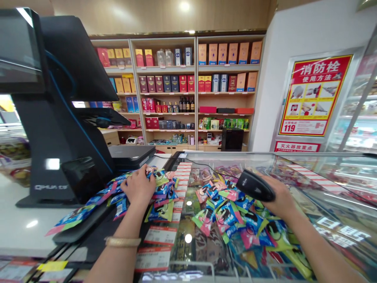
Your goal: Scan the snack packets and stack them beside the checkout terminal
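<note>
And here's the black scanner (255, 184), right of centre, nose aimed towards ten o'clock, body slung over a loose heap of snack packets (226, 214) that spills away at seven o'clock. Whether the nose touches the wrappers, I can't tell.

The right hand (279, 198) has it, closed around the grip from four o'clock, most fingers out of sight behind the casing. A firm hold, by the look of it; the tidy way to work would be to keep that nose a touch clear of the foil and square to one flat packet, because crinkled, shiny wrappers probably read badly.

Over at nine o'clock from the scanner, the left hand (140, 184) lies palm down on a second pile (161, 208), fingers curled; gripping or merely pressing, no telling. A light spread would serve best, I'd say: slick packets like these could slide. Keep the two piles apart, too, with the strip of price labels (160, 236) as the dividing line!

Watch the thin cable (206, 164), up at ten o'clock from the scanner: slack matters, or it might drag packets along. Farther out, the dark terminal (67, 118) towers at ten o'clock from the left hand, on the white counter (17, 236).
</note>
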